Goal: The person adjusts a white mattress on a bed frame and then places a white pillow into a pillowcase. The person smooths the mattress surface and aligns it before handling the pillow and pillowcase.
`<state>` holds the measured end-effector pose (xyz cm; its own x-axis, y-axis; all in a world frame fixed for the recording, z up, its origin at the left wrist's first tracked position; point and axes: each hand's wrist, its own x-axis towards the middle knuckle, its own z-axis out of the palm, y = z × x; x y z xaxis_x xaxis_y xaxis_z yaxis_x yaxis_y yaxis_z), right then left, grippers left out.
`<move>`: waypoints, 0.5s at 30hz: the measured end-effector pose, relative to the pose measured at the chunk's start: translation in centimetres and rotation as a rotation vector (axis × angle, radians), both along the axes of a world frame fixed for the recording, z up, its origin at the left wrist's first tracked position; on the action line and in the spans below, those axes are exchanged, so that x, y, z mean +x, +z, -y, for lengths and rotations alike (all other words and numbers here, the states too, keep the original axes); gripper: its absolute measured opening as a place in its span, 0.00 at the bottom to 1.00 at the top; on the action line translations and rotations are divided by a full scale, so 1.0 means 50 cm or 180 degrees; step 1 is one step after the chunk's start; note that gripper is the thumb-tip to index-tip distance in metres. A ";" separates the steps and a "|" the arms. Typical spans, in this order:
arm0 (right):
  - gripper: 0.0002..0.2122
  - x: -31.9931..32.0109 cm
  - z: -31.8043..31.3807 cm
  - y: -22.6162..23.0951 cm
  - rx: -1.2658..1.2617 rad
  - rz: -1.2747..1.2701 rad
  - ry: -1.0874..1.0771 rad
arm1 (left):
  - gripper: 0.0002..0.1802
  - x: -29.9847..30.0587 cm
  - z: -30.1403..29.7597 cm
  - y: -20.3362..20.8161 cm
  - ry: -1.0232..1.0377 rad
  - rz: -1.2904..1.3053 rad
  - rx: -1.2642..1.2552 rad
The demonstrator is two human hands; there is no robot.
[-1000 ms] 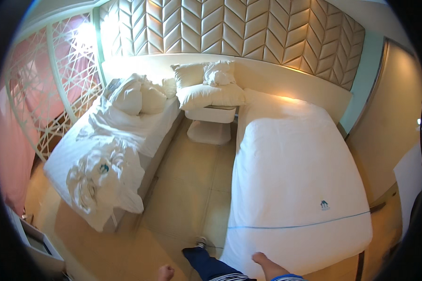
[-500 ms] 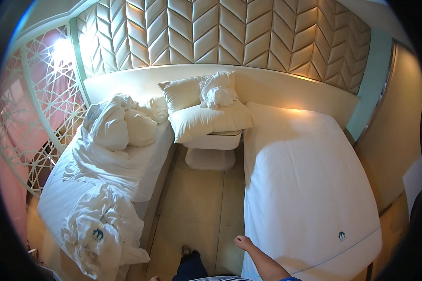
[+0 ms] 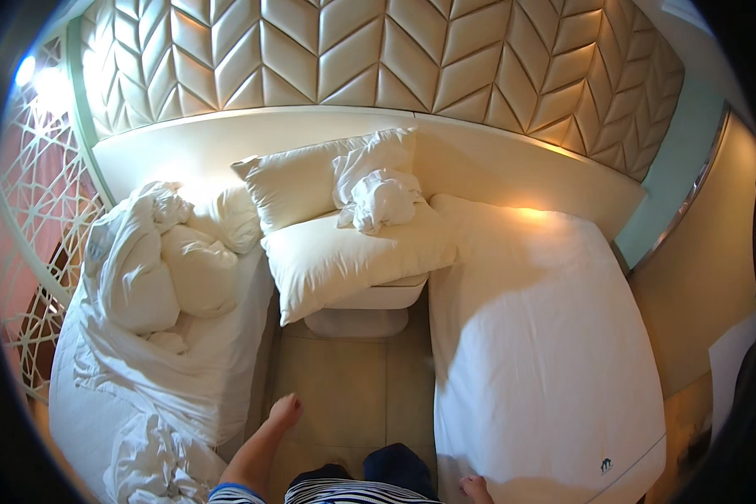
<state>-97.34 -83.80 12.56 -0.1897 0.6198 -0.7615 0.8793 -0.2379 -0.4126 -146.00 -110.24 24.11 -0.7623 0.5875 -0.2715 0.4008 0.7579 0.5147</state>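
My left hand (image 3: 286,410) is loosely curled over the tiled floor, beside the left bed, with nothing seen in it. Low in the view, my right hand (image 3: 475,489) has bent fingers and hangs by the near edge of the right bed (image 3: 546,336); nothing shows in it either. Ahead of me, a pillow (image 3: 344,267) lies across a small white nightstand (image 3: 378,299). Another pillow (image 3: 290,181) leans behind it against the headboard, and a crumpled white cloth (image 3: 382,200) rests on both.
On the left bed (image 3: 71,437) lie a bunched duvet (image 3: 134,277), a pillow (image 3: 197,269) and rumpled linen (image 3: 155,462). A white sheet covers the right bed smoothly. A tiled aisle (image 3: 336,378) runs between the beds. A lattice screen (image 3: 42,176) stands at the far left.
The beds and nightstand appear nearer as I have moved forward. My left hand has swung up into view, while my right hand has dropped toward the lower edge.
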 end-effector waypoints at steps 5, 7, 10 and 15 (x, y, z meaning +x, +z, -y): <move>0.09 0.037 -0.020 -0.166 -0.0400 -0.0839 -0.0802 | 0.09 -0.158 -0.312 0.074 -0.0397 0.0036 0.1084; 0.10 0.078 -0.064 -0.233 -0.0300 -0.1781 -0.0774 | 0.09 -0.189 -0.421 0.076 -0.0593 0.0023 0.1503; 0.08 -0.070 -0.186 -0.132 -0.0285 -0.1347 0.0060 | 0.08 -0.242 -0.478 0.122 -0.0654 0.0264 0.1423; 0.07 -0.469 -0.490 0.392 0.0119 -0.1882 -0.0539 | 0.10 -0.344 -0.511 0.354 -0.0384 0.1826 0.1959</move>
<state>-120.79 -59.29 32.18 -0.4697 0.7025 -0.5347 0.4504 -0.3302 -0.8295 -163.21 -84.71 41.79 -0.5270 0.8255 -0.2022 0.0119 0.2451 0.9694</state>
